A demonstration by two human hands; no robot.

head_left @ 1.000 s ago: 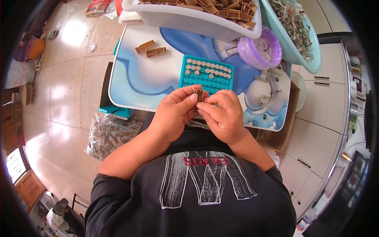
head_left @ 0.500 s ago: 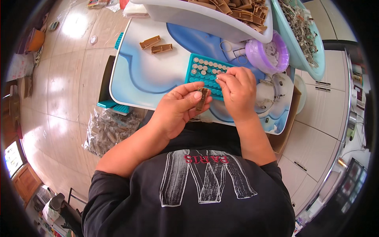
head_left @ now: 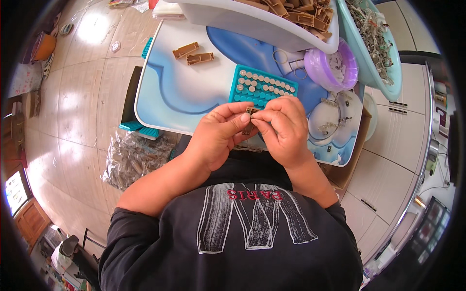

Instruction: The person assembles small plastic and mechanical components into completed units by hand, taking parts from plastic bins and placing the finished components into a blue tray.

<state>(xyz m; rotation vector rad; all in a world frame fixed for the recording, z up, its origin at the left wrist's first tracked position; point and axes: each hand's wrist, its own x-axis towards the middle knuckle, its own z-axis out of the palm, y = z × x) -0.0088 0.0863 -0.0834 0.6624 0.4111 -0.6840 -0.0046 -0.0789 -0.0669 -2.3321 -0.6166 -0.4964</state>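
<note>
— While you held the small brown holder upright between both hands above the table's near edge, what had changed?

— Your right hand had come back from the teal tray of button cells and closed its fingertips on the holder's top (whether a cell sat between them, I couldn't tell). Your left hand stayed pinched round its lower part. I judged a cell was being seated.

Fingers hide most of the small brown piece; the white tub at 12 o'clock is cut off.
</note>
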